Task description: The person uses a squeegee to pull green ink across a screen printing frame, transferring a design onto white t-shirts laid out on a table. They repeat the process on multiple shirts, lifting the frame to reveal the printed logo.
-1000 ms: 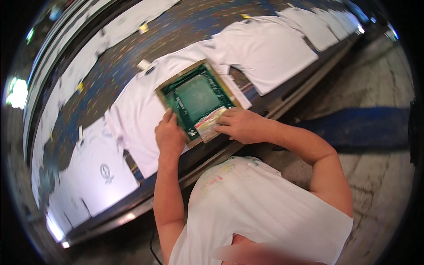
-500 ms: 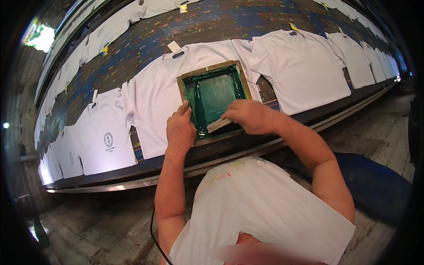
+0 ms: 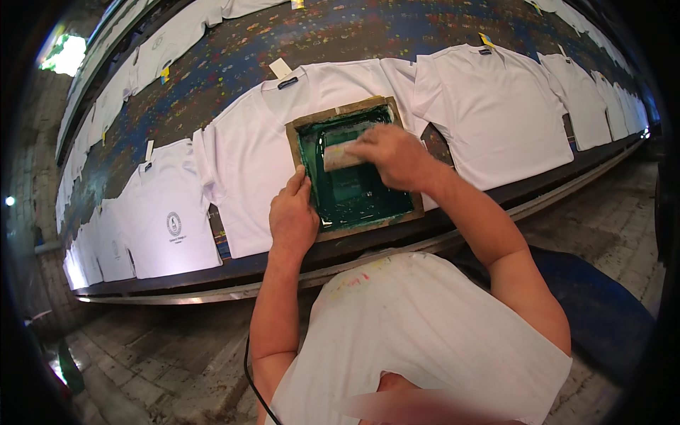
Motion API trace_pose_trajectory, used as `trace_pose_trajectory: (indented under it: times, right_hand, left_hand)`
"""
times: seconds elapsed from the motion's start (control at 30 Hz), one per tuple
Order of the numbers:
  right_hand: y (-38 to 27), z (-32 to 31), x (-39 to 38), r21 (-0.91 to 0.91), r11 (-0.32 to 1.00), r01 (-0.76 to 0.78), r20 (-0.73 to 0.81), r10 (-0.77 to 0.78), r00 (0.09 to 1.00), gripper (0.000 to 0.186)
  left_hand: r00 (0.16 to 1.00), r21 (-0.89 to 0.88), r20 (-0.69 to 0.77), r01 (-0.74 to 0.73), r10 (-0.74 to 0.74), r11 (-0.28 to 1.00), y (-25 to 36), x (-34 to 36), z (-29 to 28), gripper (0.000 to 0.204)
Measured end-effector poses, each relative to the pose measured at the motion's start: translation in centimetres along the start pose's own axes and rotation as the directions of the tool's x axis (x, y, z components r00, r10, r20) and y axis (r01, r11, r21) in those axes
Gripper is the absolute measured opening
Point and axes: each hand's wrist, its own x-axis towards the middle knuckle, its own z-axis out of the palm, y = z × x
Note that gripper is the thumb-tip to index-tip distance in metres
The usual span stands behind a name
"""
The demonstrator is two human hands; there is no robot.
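A wooden-framed printing screen (image 3: 341, 110) with green mesh lies on a white T-shirt (image 3: 248, 170). My left hand (image 3: 294, 216) grips the left side of the frame, its fingertips on the wood. My right hand (image 3: 400, 157) is closed on a squeegee (image 3: 340, 156) with a pale wooden handle. The squeegee stands inside the frame, in the upper half of the mesh, and its blade edge is hidden from me. Wet dark green ink (image 3: 354, 209) coats the mesh below it and gathers along the inner edges.
To the left lies a T-shirt (image 3: 152, 234) with a dark round print on its front. A plain white T-shirt (image 3: 496, 113) lies to the right, with several more beyond. The long table (image 3: 212, 92) is speckled with paint, and its metal edge (image 3: 234, 289) runs in front of me.
My right hand has pushed the squeegee from the near end of the screen toward the far end. The mesh left behind it looks darker green. My left hand stays on the frame.
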Motion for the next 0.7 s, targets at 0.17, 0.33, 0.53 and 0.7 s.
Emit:
trace_pose_trajectory:
  times: [0.17, 0.33, 0.53, 0.7]
  right_hand:
    - [-5.8, -0.1, -4.4, 0.017, 1.000, 0.016, 0.033, -0.017, 0.999, 0.044]
    - [-6.5, -2.3, -4.6, 0.167, 0.986, -0.024, 0.199, -0.010, 0.980, 0.038]
    - [0.5, -2.6, 1.5, 0.170, 0.981, -0.095, 0.215, 0.057, 0.975, 0.036]
    - [2.1, -1.2, 3.5, 0.064, 0.993, -0.104, 0.068, 0.099, 0.993, 0.043]
  left_hand:
    - [1.000, 0.003, -0.005, -0.015, 0.015, 1.000, 0.0, 0.1, 0.0, 0.048]
    - [1.000, 0.001, -0.015, -0.013, 0.013, 1.000, -0.1, 0.2, 0.3, 0.047]
    - [1.000, -0.003, -0.003, -0.007, 0.007, 1.000, -0.1, 0.1, 0.1, 0.046]
    - [1.000, 0.002, -0.021, -0.012, 0.012, 1.000, 0.1, 0.1, 0.1, 0.045]
